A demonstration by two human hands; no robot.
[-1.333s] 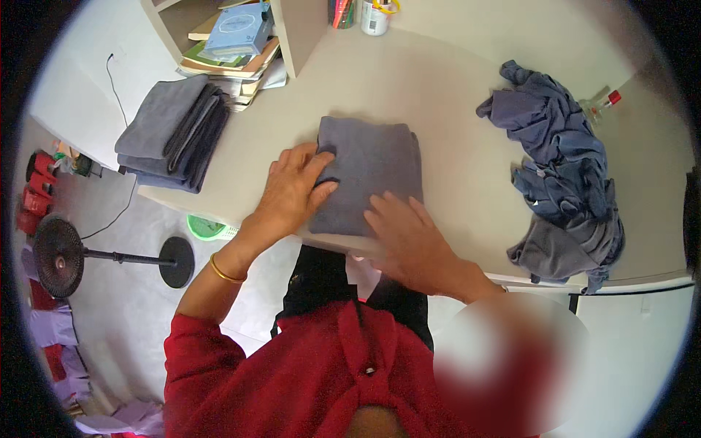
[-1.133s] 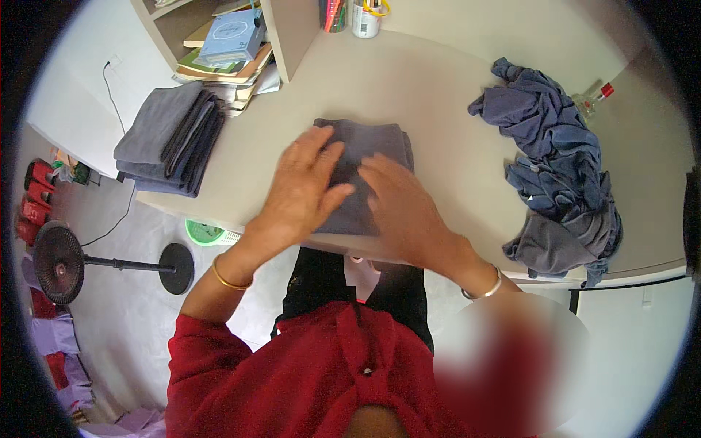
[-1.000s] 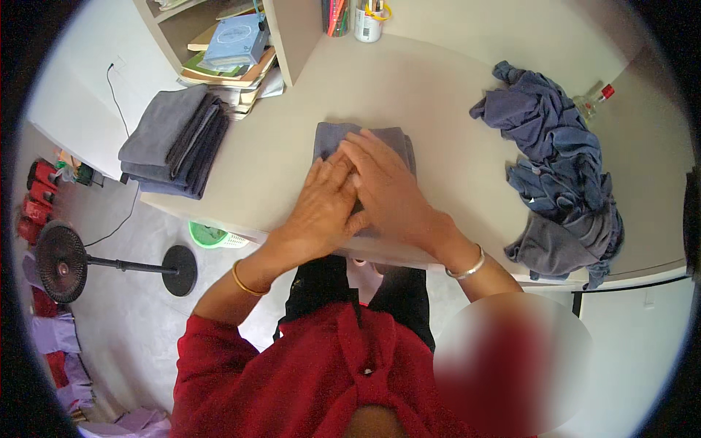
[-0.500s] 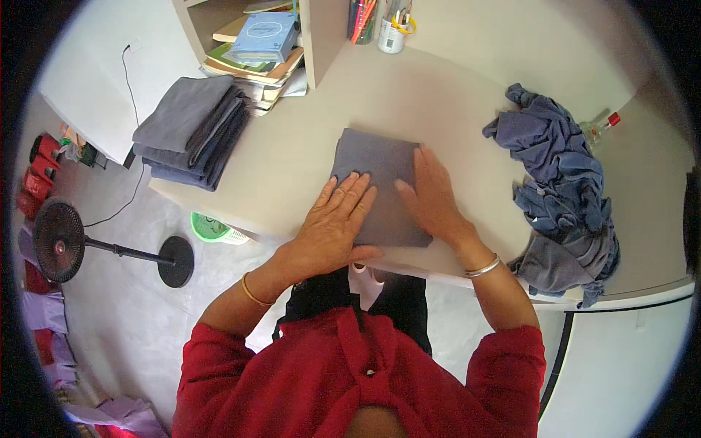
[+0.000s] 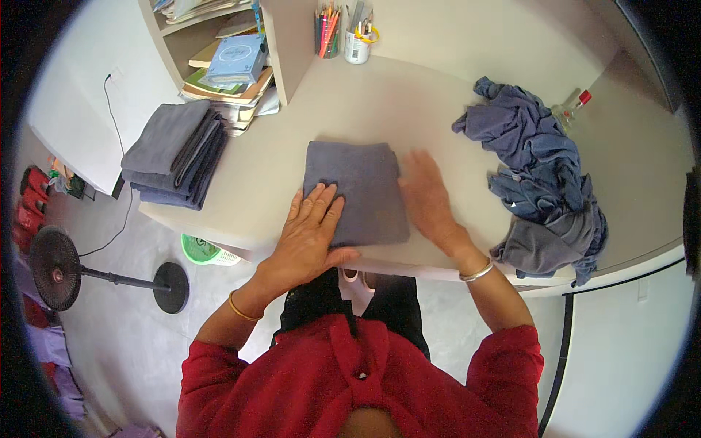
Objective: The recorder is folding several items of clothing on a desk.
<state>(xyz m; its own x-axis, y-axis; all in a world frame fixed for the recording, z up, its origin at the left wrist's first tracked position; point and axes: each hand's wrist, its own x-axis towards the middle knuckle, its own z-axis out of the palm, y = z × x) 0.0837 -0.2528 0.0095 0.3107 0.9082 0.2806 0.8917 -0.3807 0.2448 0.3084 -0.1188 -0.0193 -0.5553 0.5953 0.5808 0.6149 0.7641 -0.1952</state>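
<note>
A folded grey cloth point(image 5: 358, 186) lies flat on the pale table point(image 5: 409, 102) near its front edge. My left hand point(image 5: 310, 237) rests flat on the cloth's near left corner, fingers spread. Just off the cloth's right edge, my right hand point(image 5: 431, 201) lies palm down on the table, touching that edge. Neither hand grips anything.
A stack of folded grey and dark cloths point(image 5: 175, 153) sits at the table's left end. A heap of unfolded blue and grey cloths point(image 5: 544, 186) lies at the right, with a small bottle point(image 5: 569, 109) behind it. Shelves with books point(image 5: 234, 62) and pen cups point(image 5: 343, 33) stand at the back. A fan point(image 5: 55, 266) and green basket point(image 5: 204, 250) are on the floor.
My hands were together on the middle of the cloth; they have slid apart, the left toward the near left corner and the right off the right edge.
</note>
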